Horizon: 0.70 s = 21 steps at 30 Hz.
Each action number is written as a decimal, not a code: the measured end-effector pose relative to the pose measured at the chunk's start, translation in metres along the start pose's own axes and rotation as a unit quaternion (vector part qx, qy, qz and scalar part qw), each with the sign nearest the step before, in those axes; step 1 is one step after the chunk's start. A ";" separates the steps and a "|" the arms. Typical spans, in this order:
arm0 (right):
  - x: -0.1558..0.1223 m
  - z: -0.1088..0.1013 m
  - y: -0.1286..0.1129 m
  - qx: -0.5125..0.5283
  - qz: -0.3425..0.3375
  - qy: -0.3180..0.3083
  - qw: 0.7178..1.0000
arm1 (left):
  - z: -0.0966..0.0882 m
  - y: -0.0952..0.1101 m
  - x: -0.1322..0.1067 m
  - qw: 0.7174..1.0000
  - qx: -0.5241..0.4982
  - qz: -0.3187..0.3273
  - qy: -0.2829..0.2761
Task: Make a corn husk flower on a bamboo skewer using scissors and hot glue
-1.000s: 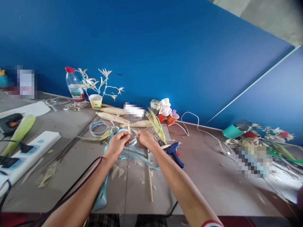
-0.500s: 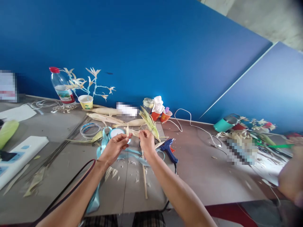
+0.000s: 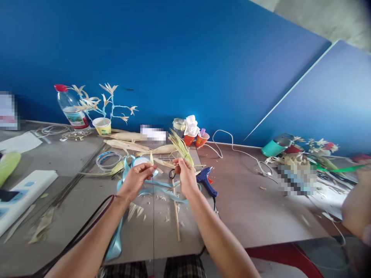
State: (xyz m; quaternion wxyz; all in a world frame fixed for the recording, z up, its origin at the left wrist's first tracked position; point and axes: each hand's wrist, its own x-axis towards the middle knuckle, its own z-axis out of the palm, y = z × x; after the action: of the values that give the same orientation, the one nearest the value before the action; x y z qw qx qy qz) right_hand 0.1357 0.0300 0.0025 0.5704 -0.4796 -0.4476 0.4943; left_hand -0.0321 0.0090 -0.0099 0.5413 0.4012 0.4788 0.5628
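My left hand (image 3: 137, 178) pinches a small pale strip of corn husk (image 3: 151, 158), which points up from the fingertips. A little to the right, my right hand (image 3: 186, 176) has its thumb and fingers closed together; what they hold, if anything, is too small to make out. Light-blue ribbon (image 3: 118, 244) loops behind and under the left hand and hangs over the table's front edge. Between the hands lie a thin wooden stick (image 3: 176, 216) and the dark handle of scissors (image 3: 172, 174). A blue glue gun (image 3: 206, 181) rests right of my right hand.
Dried corn husks (image 3: 127, 145) lie behind the hands, near red paper cups (image 3: 202, 139). Left stand a bottle (image 3: 75, 116), a yellow cup (image 3: 102, 126) with husk flowers, and a white power strip (image 3: 31, 189). Another person's arm (image 3: 355, 208) is at the far right.
My hands have moved apart: the left one slightly left with the husk strip, the right one slightly right. The view has shifted a little.
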 end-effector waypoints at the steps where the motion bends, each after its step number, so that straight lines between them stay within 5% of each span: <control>1: 0.004 -0.005 -0.002 -0.002 0.014 -0.024 1.000 | 0.000 0.001 0.000 1.000 0.020 0.000 -0.009; 5: 0.015 -0.011 -0.004 -0.079 0.084 -0.173 0.978 | 0.006 0.005 -0.004 0.996 0.081 -0.002 -0.041; 8: 0.016 -0.008 0.000 -0.124 0.109 -0.225 0.960 | 0.011 0.008 -0.007 0.993 0.105 -0.008 -0.061; 15: 0.020 -0.008 0.008 -0.163 0.100 -0.236 0.953 | 0.013 0.006 -0.005 0.986 0.144 -0.006 -0.086; 21: 0.023 -0.010 0.006 -0.087 0.087 -0.199 0.972 | 0.008 0.000 -0.003 0.983 0.145 -0.027 -0.107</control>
State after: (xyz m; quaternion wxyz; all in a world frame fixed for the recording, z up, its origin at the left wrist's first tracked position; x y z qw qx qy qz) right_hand 0.1477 0.0518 -0.0037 0.3804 -0.4565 -0.5499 0.5870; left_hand -0.0238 0.0065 -0.0080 0.5407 0.5205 0.5051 0.4261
